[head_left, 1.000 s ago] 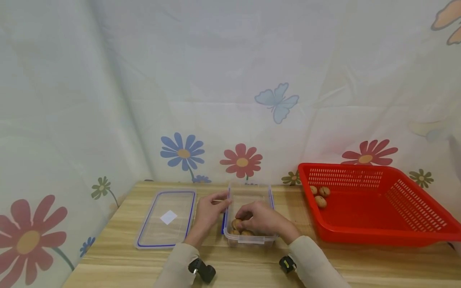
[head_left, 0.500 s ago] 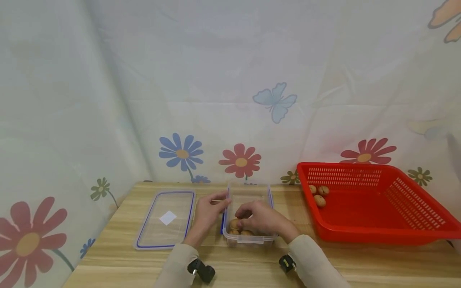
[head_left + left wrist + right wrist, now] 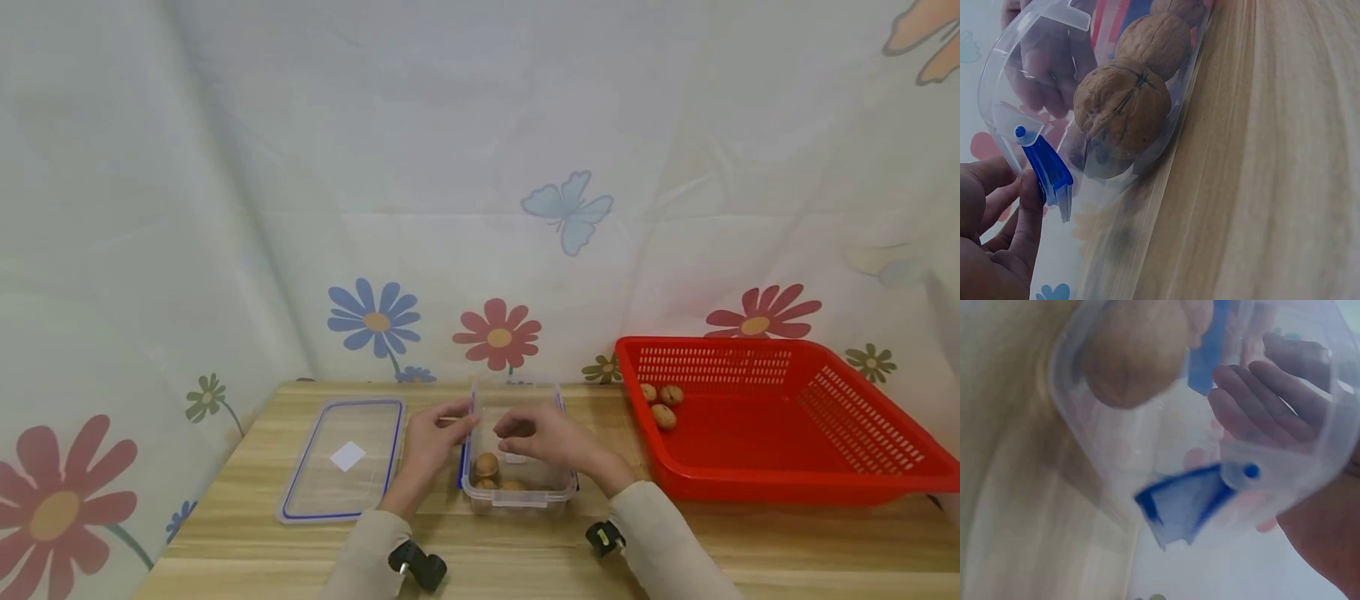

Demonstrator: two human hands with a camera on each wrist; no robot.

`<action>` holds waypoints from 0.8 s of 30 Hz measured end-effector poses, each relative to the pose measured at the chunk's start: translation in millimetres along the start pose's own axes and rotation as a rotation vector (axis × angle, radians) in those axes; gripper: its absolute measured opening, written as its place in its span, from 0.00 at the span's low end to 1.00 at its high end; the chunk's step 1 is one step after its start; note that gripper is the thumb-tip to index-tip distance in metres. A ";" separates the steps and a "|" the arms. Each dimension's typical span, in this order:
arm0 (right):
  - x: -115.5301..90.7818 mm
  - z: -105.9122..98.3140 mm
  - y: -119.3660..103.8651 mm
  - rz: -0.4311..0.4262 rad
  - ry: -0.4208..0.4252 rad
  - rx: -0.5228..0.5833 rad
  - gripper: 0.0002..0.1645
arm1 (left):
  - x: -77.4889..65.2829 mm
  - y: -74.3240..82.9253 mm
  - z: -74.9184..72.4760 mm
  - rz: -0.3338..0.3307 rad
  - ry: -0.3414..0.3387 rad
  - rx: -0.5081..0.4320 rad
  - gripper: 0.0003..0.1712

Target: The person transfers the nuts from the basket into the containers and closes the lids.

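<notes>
A clear plastic food container (image 3: 517,499) with blue side latches stands uncovered on the table, several walnuts (image 3: 487,464) gathered at its near end. At its left side, my left hand (image 3: 435,442) pinches the rim beside a blue latch (image 3: 1050,172), as the left wrist view shows. My right hand (image 3: 543,433) hovers in the container's opening with loosely bent fingers and nothing in them. Through the clear wall, the right wrist view shows those fingers (image 3: 1260,403) apart from a walnut (image 3: 1138,350).
Left of the container lies its clear lid (image 3: 348,492), with a blue seal and a white label. A red plastic basket (image 3: 750,487) on the right holds several walnuts (image 3: 663,417) in its left corner. A floral curtain (image 3: 420,167) hangs behind the wooden table (image 3: 510,567).
My right hand has let go of a walnut at the container's near left corner and risen slightly away and to the right. The left hand keeps its place on the rim.
</notes>
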State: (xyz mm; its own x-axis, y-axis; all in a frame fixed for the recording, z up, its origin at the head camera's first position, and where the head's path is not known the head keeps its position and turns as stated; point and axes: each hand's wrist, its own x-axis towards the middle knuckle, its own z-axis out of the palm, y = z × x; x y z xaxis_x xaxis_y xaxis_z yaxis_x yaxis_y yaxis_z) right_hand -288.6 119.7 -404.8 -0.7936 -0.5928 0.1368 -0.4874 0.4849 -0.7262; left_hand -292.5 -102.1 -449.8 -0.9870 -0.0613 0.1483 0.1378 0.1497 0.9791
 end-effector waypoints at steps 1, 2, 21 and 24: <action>-0.5 -2.1 -0.2 0.003 0.008 0.009 0.11 | -0.2 0.2 0.0 0.000 0.000 0.000 0.18; -1.1 -4.1 -0.2 -0.002 0.017 0.011 0.11 | -0.3 0.2 0.0 0.001 0.001 0.003 0.18; -23.1 -51.0 -9.7 0.062 0.165 -0.026 0.14 | 1.7 -1.4 0.4 0.006 0.009 0.002 0.16; -26.1 -56.0 -10.1 0.076 0.193 -0.040 0.14 | 1.7 -1.3 0.8 0.003 0.011 0.002 0.16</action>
State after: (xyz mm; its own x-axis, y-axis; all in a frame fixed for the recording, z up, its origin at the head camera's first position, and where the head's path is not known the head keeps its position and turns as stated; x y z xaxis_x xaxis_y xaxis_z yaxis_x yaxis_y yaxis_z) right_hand -283.4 166.2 -363.3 -0.8818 -0.4211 0.2123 -0.4347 0.5511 -0.7123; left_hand -294.4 -101.6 -450.9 -0.9857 -0.0715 0.1528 0.1407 0.1520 0.9783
